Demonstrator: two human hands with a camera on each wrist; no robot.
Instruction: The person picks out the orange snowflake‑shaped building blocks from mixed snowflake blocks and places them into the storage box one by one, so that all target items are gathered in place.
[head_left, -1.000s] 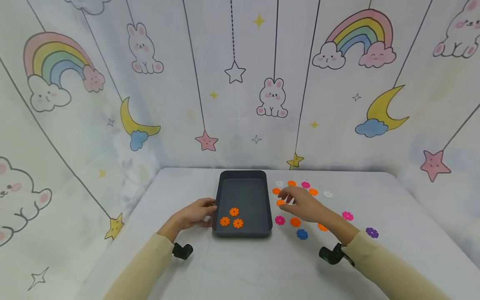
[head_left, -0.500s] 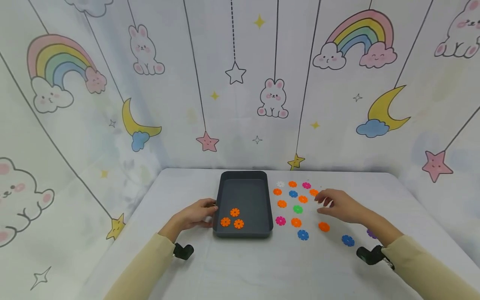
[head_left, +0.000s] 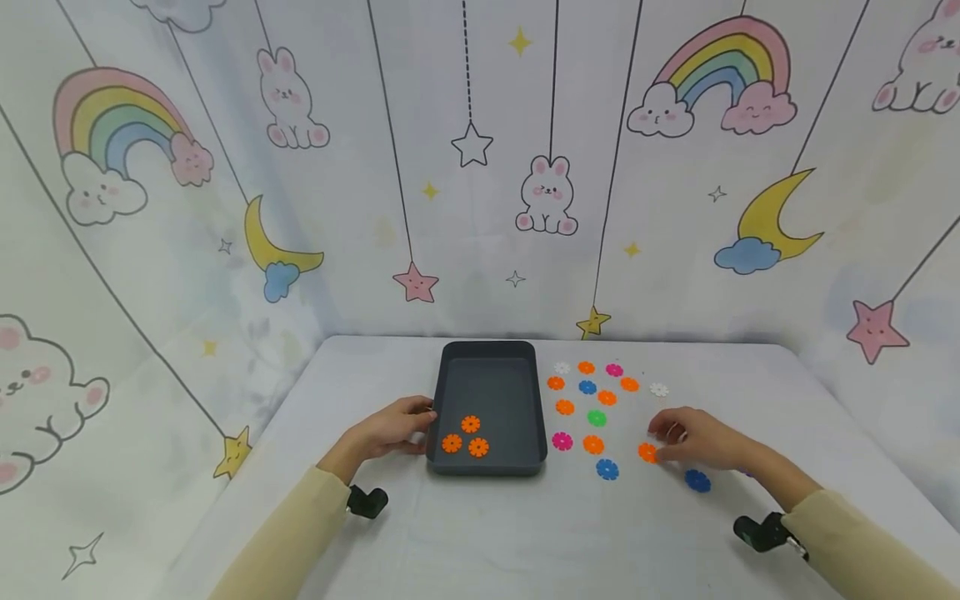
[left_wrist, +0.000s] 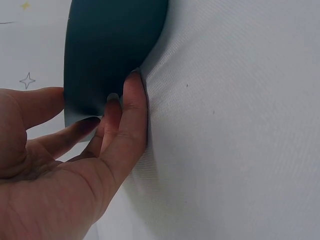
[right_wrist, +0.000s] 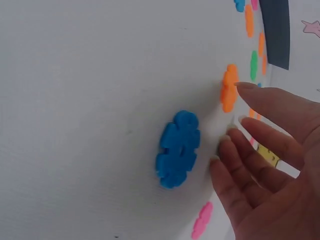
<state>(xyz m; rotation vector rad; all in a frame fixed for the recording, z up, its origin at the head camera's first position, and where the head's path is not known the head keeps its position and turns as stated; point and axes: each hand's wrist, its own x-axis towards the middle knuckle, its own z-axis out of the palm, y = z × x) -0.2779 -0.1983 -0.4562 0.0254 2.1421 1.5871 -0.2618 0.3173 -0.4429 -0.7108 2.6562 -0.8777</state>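
My left hand holds the left side of the dark grey tray, thumb at the rim and fingers against the outer wall. Three orange flower-shaped plastic discs lie inside the tray, toward its near end. To the right, my right hand hovers low over the cloth with fingers loosely bent. Its thumb tip is at an orange disc; whether it touches cannot be told. A blue disc lies just below that hand, with a pink one farther off in the right wrist view.
More discs are scattered right of the tray: a green one, a blue one, a pink one, a white one and several orange ones. A white cloth covers the table; a patterned curtain stands behind.
My right hand has moved from beside the tray to the right, then down toward the near orange disc, uncovering the green and other discs. The left hand keeps its place on the tray.
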